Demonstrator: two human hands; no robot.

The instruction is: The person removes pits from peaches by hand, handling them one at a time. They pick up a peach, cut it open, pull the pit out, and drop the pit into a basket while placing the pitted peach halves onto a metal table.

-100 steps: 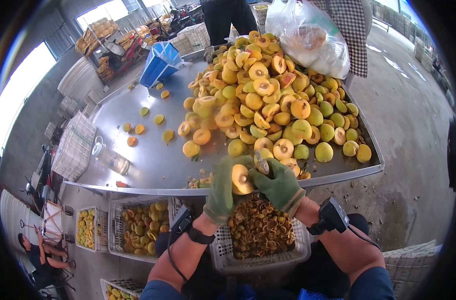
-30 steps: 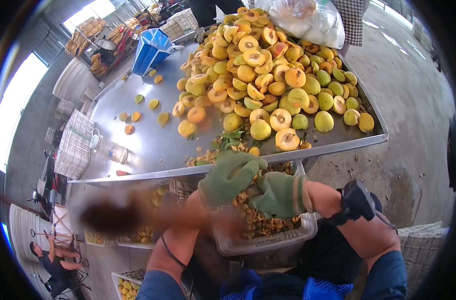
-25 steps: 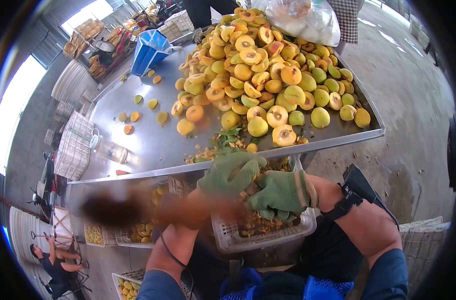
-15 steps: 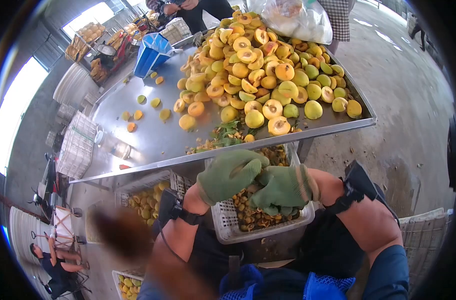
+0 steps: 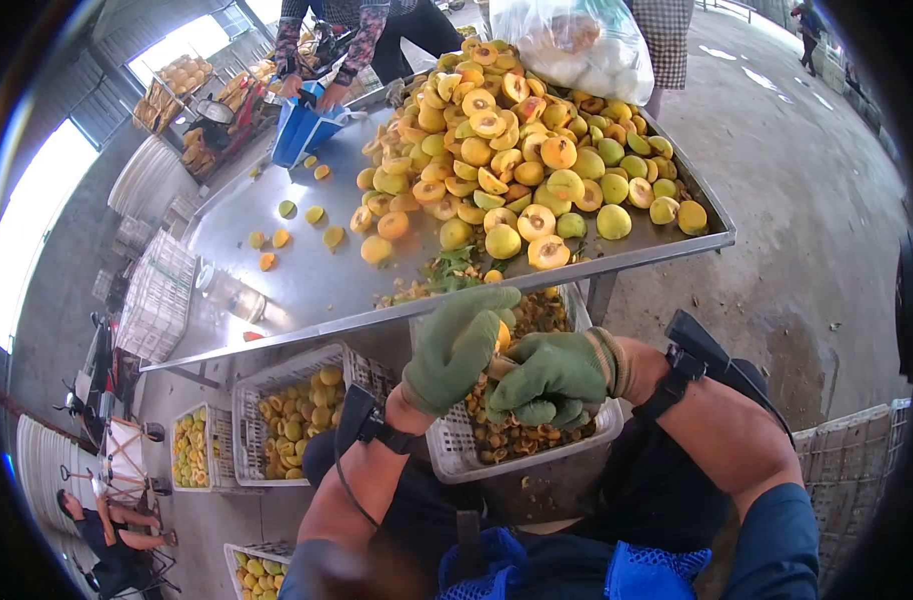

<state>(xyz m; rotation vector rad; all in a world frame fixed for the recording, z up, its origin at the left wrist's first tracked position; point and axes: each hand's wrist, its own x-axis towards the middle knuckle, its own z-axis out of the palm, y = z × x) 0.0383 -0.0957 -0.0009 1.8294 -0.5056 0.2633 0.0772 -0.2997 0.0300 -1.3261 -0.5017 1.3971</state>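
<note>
My left hand (image 5: 459,352), in a green knitted glove, is closed around a yellow peach piece (image 5: 503,338), mostly hidden by the fingers. Facing it, my right hand (image 5: 552,376) wears the same kind of glove, its fingers curled. A short tan-grey object (image 5: 500,367) shows at its thumb, and I cannot tell what it is. Both hands are over a white plastic crate (image 5: 455,455) holding peach stones and scraps (image 5: 517,440). Just beyond stands a metal table (image 5: 317,265) with a big heap of halved yellow peaches (image 5: 477,150).
To the left, crates of peaches (image 5: 302,425) stand on the floor. On the table are a clear jar (image 5: 229,292), a blue container (image 5: 302,130) and a plastic bag (image 5: 587,50). A person (image 5: 362,40) is across the table; another person (image 5: 117,535) sits at far left.
My hands have drawn slightly apart, and yellow flesh now shows between them. The brown blur at lower left has mostly gone. Across the table, the person's hands have reached the blue container.
</note>
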